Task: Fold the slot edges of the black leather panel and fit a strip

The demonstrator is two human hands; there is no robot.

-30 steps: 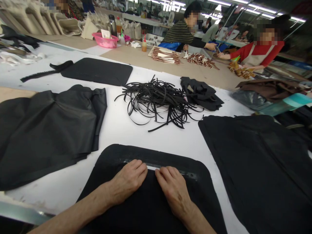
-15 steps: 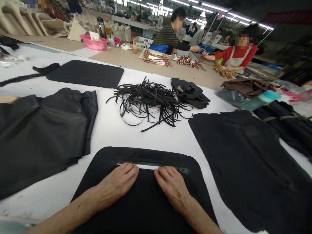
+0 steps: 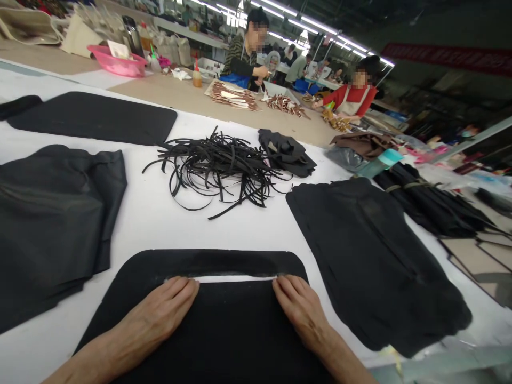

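In front of me lies a black leather-like panel (image 3: 240,330) with rounded upper corners. A long narrow slot crosses it below its top edge, and white shows through. At the left end of the slot, my left hand (image 3: 162,306) has its fingers together, closed on the slot's lower edge. My right hand (image 3: 302,309) does likewise at the right end, its fingers bent onto the same edge. Both thumbs are hidden beneath the hands. Between the hands the panel looks flat.
Black strips (image 3: 224,165) lie in a tangle beyond the panel. Dark sheets (image 3: 52,213) are at left, stacked black pieces (image 3: 372,256) at right, another black panel (image 3: 96,117) farther back. A pink basin (image 3: 120,66) stands across the table. Two co-workers are at the far side.
My hands have moved apart along the slot's edge, the left one to the left, the right one to the right. More white shows between them. The view has turned right.
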